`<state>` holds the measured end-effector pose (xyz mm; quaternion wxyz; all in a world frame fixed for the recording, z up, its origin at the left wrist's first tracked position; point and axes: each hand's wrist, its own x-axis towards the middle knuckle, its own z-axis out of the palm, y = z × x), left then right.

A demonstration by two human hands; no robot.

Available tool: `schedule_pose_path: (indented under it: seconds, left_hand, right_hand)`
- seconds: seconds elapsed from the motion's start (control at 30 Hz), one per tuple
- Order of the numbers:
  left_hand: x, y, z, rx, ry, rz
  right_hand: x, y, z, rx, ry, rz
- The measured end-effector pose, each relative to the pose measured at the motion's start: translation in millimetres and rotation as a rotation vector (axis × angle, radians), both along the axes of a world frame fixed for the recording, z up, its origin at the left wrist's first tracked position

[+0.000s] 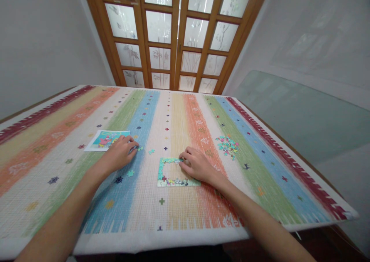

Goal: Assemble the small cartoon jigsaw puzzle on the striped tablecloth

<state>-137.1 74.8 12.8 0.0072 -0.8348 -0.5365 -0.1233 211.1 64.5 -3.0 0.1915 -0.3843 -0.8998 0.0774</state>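
A partly built jigsaw puzzle [160, 173] lies on the tablecloth, its edge pieces forming a frame around a bare middle. My right hand [198, 164] rests over its upper right corner, fingers closed on a puzzle piece [177, 161] at the top edge. My left hand [123, 151] lies partly over a picture card [106, 139] with a pink cartoon figure on turquoise. Its fingers are curled together beside a loose green puzzle piece [140, 149]; what they hold, if anything, is hidden. Another turquoise piece [152, 151] lies between my hands, and one more [131, 173] sits nearer me.
A heap of mixed puzzle pieces [228, 145] lies to the right of the puzzle. The striped tablecloth [150, 212] covers the table. Beyond it stand wooden doors with glass panes [160, 57]. A pale green panel [303, 111] stands along the right side.
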Motion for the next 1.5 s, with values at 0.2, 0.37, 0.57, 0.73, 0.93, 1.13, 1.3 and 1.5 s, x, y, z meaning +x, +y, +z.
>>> schedule_pose_path:
  seconds: [0.2,0.37,0.57,0.73,0.93,1.13,1.3,1.5]
  left_hand:
    - [2,0,-2.9,-0.011,-0.048,-0.022]
    - [3,0,0.2,-0.085,-0.094,-0.061]
    - [7,-3,2.6,-0.113,-0.154,-0.121]
    - [9,-2,-1.4,-0.114,-0.13,-0.111]
    - [13,-4,3.0,-0.175,-0.197,-0.097]
    - [29,-13,17.9,-0.307,-0.371,-0.16]
    - [60,-25,21.0,-0.476,-0.674,-0.201]
    - [89,-36,11.8,-0.642,-0.937,-0.228]
  right_hand:
    - [5,2,1.2,0.038,0.083,-0.023]
    - [7,5,1.3,0.053,0.156,-0.102]
    - [13,5,3.1,0.061,0.205,-0.133]
    - [18,7,4.7,0.052,0.234,-0.178]
    - [18,8,4.7,0.048,0.254,-0.18]
    - [13,4,5.7,0.01,0.271,-0.103]
    - [2,-6,10.7,-0.037,0.299,0.089]
    - [-7,-21,19.4,-0.181,0.393,0.213]
